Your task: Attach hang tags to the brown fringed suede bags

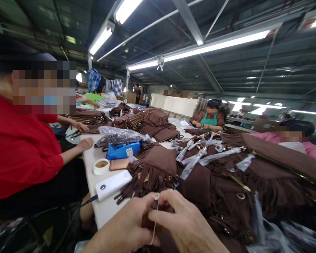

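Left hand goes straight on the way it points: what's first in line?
Probably the right hand, close by at the white string; depth is unclear, so the hands may already touch.

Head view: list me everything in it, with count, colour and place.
Bags: many, brown, heaped across the table
Plastic wraps: several, clear, among the bags
Table: one, white, under the bags
Power bank: one, white, near left edge
Cable: one, dark, at the power bank
Round item: one, white, brown centre, behind the power bank
Flat case: one, orange-gold, beside the round item
Pouch: one, blue, behind the flat case
Co-workers: at least four, varied clothing, around and beyond the table
Lights: several, white, overhead
String: one, white, between the hands
Left hand: one, bare, front centre
Right hand: one, bare, beside it
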The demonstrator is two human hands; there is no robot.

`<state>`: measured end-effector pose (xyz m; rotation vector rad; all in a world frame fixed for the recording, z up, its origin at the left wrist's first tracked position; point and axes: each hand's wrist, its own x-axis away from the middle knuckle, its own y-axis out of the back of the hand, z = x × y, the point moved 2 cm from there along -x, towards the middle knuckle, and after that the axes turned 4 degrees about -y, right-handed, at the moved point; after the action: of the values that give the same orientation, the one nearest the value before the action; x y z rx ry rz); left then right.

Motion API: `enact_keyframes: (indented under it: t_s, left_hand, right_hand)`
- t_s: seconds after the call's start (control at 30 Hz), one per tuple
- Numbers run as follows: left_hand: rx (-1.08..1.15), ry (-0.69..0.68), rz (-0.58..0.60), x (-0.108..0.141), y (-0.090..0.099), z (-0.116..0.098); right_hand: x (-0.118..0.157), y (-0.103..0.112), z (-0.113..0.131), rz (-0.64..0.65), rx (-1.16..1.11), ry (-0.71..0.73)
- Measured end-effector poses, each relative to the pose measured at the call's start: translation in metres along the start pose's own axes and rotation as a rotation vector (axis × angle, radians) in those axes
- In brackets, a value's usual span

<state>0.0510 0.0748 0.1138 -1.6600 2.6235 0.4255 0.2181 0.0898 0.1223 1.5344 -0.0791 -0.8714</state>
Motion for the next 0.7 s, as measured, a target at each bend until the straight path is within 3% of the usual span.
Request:
enact_keyframes:
  t_s: [0.1, 0.23, 0.33, 0.43, 0.57, 0.7]
  left_hand:
    - [0.08, 0.028, 0.019, 0.0, -0.002, 0.003]
    - [0.198, 0.048, 0.116, -0.001, -0.006, 0.007]
    - [0.326, 0.03, 0.157, -0.004, -0.005, 0.013]
    - [0.328, 0.007, -0.036, -0.008, 0.004, 0.025]
    - [0.39, 0.008, -0.349, -0.006, 0.018, 0.052]
    - [0.469, 0.025, -0.308, 0.002, 0.023, 0.073]
  right_hand:
    - [-0.001, -0.001, 0.0, -0.006, 0.032, 0.021]
    - [-0.002, 0.0, 0.0, -0.125, 0.007, 0.128]
    - [-0.001, 0.001, -0.005, -0.19, -0.05, 0.117]
    - [0.001, 0.006, -0.012, -0.161, -0.113, 0.034]
    - [0.004, 0.004, -0.017, 0.017, -0.241, -0.035]
    - [0.006, -0.011, -0.024, -0.008, -0.23, -0.156]
